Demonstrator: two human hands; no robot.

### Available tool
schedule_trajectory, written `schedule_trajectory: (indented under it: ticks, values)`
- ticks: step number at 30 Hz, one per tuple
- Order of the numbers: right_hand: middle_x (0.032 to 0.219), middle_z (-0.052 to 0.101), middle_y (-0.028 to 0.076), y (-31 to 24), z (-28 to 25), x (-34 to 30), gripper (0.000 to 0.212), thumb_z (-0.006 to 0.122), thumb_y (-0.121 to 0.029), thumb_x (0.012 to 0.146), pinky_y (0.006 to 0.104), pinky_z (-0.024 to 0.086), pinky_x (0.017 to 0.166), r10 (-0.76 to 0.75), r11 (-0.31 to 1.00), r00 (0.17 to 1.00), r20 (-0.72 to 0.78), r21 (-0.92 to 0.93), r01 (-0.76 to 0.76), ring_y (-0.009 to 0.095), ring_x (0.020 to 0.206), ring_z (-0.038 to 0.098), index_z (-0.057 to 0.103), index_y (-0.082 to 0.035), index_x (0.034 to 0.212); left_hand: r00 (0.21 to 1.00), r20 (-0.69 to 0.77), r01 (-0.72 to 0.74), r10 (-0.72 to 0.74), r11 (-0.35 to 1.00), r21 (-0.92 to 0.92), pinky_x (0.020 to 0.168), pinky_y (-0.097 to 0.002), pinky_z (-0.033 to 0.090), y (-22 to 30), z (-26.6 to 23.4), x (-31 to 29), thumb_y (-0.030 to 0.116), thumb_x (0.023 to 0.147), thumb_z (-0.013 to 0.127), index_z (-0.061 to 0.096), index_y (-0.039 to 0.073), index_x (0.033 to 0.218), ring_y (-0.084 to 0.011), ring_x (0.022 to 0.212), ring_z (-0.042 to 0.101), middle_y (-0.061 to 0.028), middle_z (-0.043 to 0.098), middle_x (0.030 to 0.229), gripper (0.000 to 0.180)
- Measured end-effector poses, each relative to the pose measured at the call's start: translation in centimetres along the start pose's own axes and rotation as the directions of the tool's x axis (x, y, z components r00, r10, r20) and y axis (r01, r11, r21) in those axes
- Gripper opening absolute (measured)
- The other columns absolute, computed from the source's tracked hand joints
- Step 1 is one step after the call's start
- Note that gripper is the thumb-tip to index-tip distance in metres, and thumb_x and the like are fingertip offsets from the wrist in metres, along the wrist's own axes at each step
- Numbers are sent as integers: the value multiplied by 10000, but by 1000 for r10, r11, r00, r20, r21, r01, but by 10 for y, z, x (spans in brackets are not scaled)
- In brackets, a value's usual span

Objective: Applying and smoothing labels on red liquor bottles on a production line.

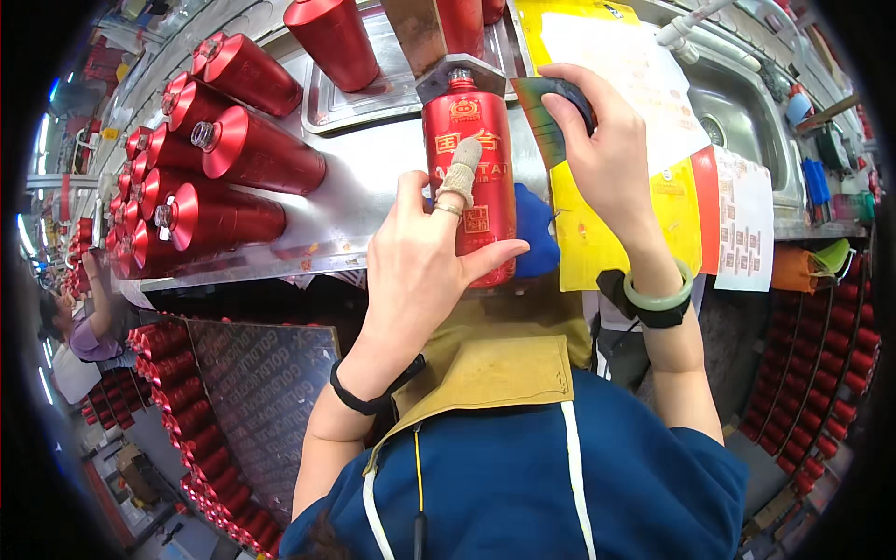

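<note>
A glossy red bottle [464, 224] with gold decoration and a clear threaded neck lies in front of me. Its neck meets an angled metal holder [467, 73]. My left hand [420, 257] rests on the bottle with spread fingers. One finger, in a knitted sleeve with a pale tip, presses on the decoration; the thumb stretches across the lower part. To the right, apart from the bottle, my right hand [607, 140] grips a scraper [544, 117] with a dark handle and a greenish-brown blade. A blue cloth or pad [535, 238] shows beside the bottle's lower right.
Several red bottles [266, 149] lie grouped at the left. A metal tray [341, 110] holds more at the back. White printed sheets [611, 70] cover a yellow sheet [625, 243] at the right, beside a steel sink [737, 103]. Another person [93, 327] is at far left.
</note>
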State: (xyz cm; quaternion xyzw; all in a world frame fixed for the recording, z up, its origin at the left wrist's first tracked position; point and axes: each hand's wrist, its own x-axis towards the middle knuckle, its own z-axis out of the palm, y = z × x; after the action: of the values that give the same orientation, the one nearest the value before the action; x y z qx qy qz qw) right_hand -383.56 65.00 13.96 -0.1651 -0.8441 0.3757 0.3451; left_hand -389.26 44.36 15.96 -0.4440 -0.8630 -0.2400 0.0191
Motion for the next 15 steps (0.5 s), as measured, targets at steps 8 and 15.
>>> schedule_trajectory:
  ticks: [8, 15]
  values:
    - [972, 700, 125, -2, 0, -29, 191, 607, -36, 968, 308, 528, 799, 174, 941, 984, 24, 290, -174, 174, 871, 670, 655, -1, 1150, 1000, -14, 20, -20, 1000, 2, 759, -466, 558, 3, 7, -1, 455, 716, 867, 654, -71, 1110, -413, 897, 674, -252, 611, 1168, 690]
    - [971, 603, 1, -8, -9, -61, 230, 529, -77, 1027, 196, 435, 693, 459, 714, 832, 312, 426, -555, 40, 797, 528, 567, -8, 1243, 990, -143, -30, 14, 993, -115, 788, -433, 583, -17, 18, -11, 457, 726, 868, 668, -71, 1104, -409, 973, 687, -296, 601, 1244, 680]
